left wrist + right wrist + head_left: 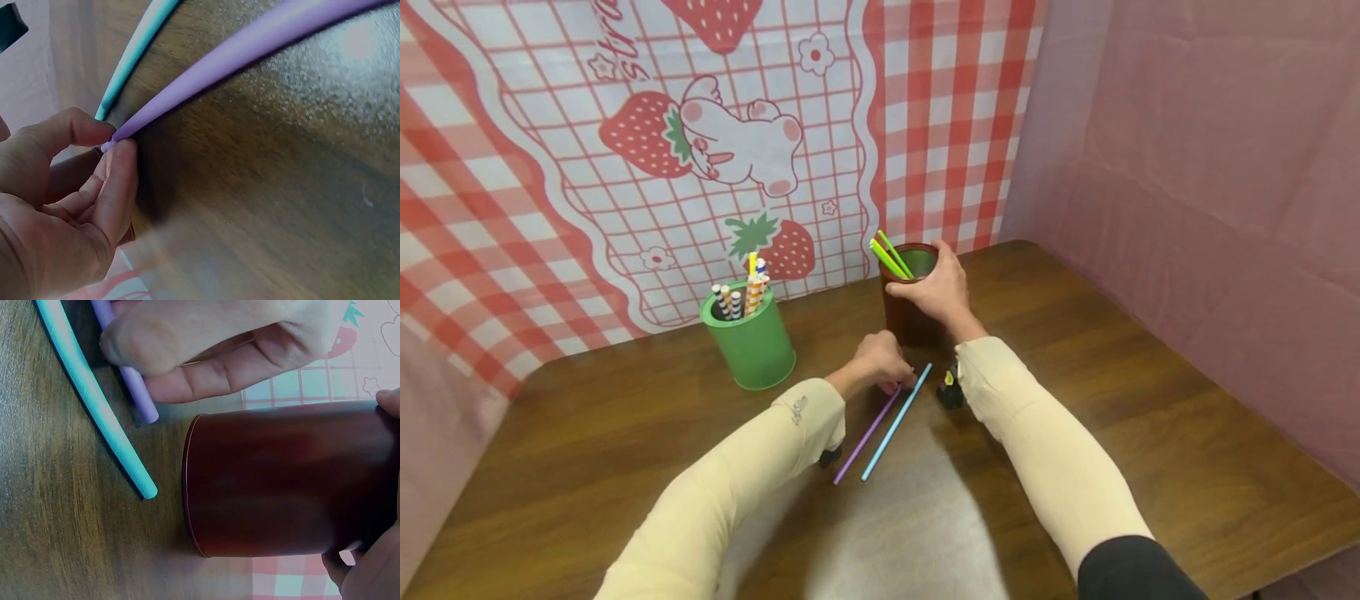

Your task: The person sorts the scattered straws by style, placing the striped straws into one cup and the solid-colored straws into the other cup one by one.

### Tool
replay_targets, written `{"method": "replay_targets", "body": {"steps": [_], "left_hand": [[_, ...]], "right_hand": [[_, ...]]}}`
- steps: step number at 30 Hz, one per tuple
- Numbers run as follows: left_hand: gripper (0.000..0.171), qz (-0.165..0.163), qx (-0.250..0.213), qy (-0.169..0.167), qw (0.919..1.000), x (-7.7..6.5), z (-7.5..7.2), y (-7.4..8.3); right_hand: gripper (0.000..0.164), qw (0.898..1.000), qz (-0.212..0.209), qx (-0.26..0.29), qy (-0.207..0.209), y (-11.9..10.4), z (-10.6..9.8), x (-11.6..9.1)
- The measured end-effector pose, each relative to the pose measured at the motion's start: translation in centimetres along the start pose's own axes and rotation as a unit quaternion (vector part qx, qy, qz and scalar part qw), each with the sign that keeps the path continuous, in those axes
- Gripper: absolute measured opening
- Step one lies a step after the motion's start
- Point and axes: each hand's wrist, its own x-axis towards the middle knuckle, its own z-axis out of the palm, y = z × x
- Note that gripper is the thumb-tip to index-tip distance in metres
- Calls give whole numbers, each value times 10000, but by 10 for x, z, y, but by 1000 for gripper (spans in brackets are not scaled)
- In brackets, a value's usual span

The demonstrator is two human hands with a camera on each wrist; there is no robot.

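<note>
My left hand pinches a purple straw near its far end, between thumb and fingertips, as the left wrist view also shows. Beside it on the table lies a light blue straw, untouched. My right hand grips the rim of a dark red-brown can, thumb on the near side and fingers at the far right. Several green and yellow-green straws lean inside this can. In the right wrist view the can stands close to the far ends of both straws.
A green can with several striped straws stands at the left. The wooden table meets a strawberry-print cloth behind and a pink curtain at the right.
</note>
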Motion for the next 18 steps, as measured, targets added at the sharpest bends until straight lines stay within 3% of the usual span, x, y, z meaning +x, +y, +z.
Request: {"method": "replay_targets", "body": {"steps": [5, 9, 13, 18], "left_hand": [[12, -195, -501, -56, 9985, 1, -5, -6], [9, -168, -1009, 42, 9947, 1, -17, -6], [8, -90, -1782, 186, 9838, -2, -34, -3], [8, 78, -2178, 532, 9745, -3, -57, 1]], "right_hand": [[100, 10000, -5, -7, -15, -1, 2, -1], [101, 10000, 9, 19, -4, -2, 1, 0], [101, 10000, 22, 30, -11, -1, 0, 0], [102, 10000, 17, 44, 29, 1, 0, -1]]}}
